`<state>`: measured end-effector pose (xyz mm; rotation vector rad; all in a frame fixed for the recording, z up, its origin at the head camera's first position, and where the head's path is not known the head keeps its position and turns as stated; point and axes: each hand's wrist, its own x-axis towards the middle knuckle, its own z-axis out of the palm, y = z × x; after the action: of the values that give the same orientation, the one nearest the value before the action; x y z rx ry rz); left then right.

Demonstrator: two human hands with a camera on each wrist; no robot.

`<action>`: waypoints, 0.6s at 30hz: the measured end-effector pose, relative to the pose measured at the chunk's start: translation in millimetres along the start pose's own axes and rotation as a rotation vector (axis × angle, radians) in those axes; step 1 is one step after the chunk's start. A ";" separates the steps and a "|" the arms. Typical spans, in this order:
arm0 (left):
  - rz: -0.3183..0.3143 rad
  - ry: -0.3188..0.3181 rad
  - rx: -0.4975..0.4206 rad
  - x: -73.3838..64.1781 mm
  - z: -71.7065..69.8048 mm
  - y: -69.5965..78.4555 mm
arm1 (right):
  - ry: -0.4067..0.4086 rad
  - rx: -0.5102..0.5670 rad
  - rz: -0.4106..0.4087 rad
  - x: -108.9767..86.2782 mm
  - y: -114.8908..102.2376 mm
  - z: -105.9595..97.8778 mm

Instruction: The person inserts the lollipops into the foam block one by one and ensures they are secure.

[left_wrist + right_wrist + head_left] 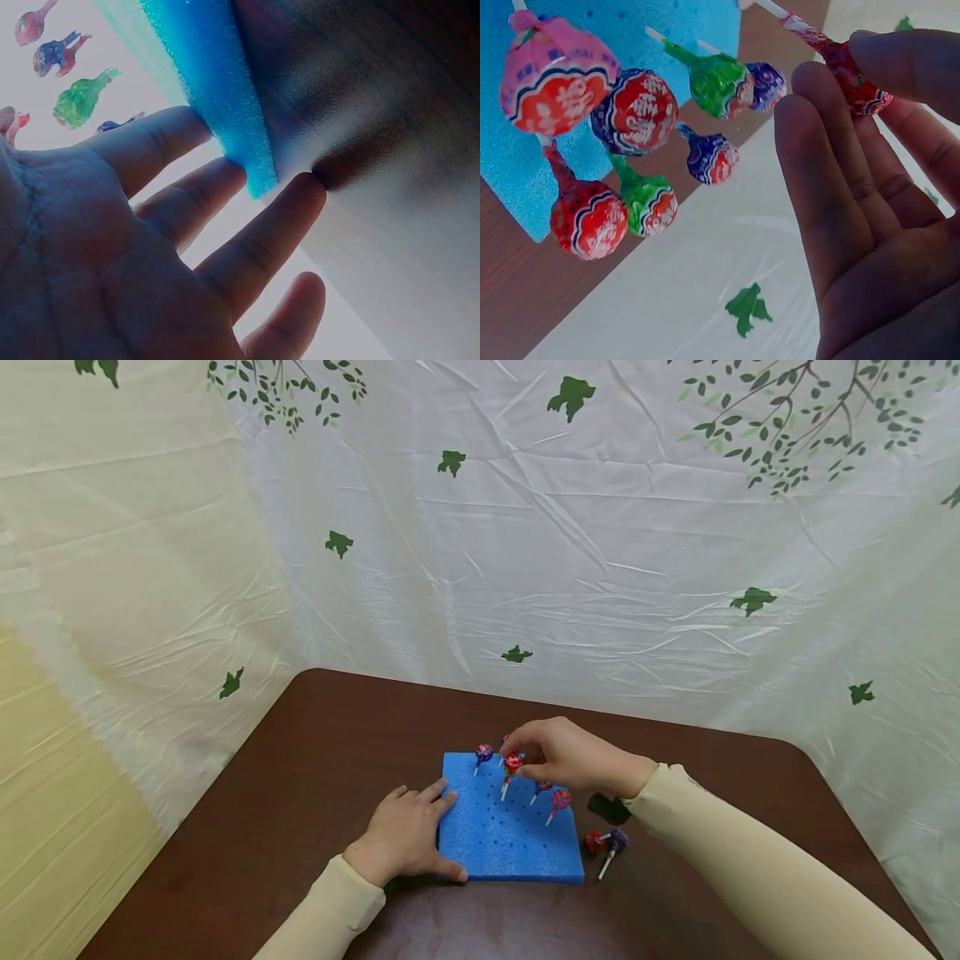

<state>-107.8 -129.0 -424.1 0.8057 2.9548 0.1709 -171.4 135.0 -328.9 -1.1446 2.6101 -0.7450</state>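
Note:
My right hand (573,756) pinches a red-wrapped lollipop (851,79) between thumb and fingers, over the far part of a blue foam board (510,856). Its white stick points down toward the board. Several lollipops stand in the board, among them a purple one (483,752), a pink one (560,799), a green one (718,84) and a red one (589,219); my right hand hides some from the head view. At the board's left edge rests my left hand (405,831), fingers extended, some fingertips against the foam (217,75) and the thumb at the near corner.
Right of the board, a red lollipop (595,841) and a purple lollipop (618,839) lie on the dark brown table (360,727). Rows of small holes dot the foam. Pale cloth (420,568) with green leaf prints hangs behind the table and along its left.

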 end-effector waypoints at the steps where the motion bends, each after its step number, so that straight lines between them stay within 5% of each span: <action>1: -0.002 -0.002 -0.001 0.0 -0.6 0.2 | -0.007 -0.013 -0.006 1.8 -0.6 1.2; 18: 0.002 0.003 0.000 1.0 3.0 -2.0 | -0.058 -0.134 -0.013 14.8 1.5 19.7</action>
<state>-109.4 -129.9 -427.4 0.8086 2.9570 0.1724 -175.2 117.9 -346.2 -1.2013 2.6401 -0.5379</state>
